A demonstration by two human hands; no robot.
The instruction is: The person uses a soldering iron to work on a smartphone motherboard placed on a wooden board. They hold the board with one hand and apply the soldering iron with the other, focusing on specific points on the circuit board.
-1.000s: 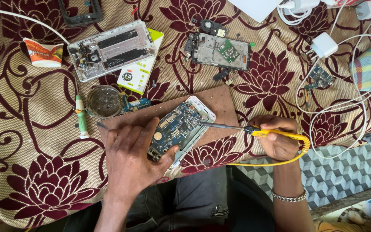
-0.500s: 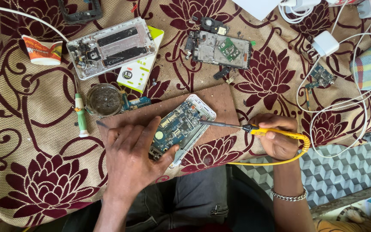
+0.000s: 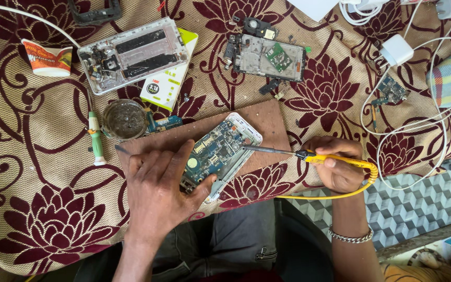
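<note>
Blue-green circuit board fills the opened white-framed phone, a slim rectangle lying at a slant on a flat brown wooden board near the middle of the cloth. The left hand lies flat over the phone's lower end, fingers spread and pressing down, thumb braced against the white frame's edge; it pins the phone rather than gripping it. The right hand is curled closed around the yellow-handled soldering iron, whose thin dark metal shaft reaches left so that its tip meets the phone's upper edge. A yellow cord loops from the handle under the wrist, which wears a metal chain bracelet.

Just beyond the board's left corner sit a round, grimy tin of dark paste and a small green-and-white tool. Farther up lie a silver gutted phone chassis and a second stripped grey phone with a green board. All rests on a woven beige cloth with maroon flowers; white chargers and cables tangle at the right.
</note>
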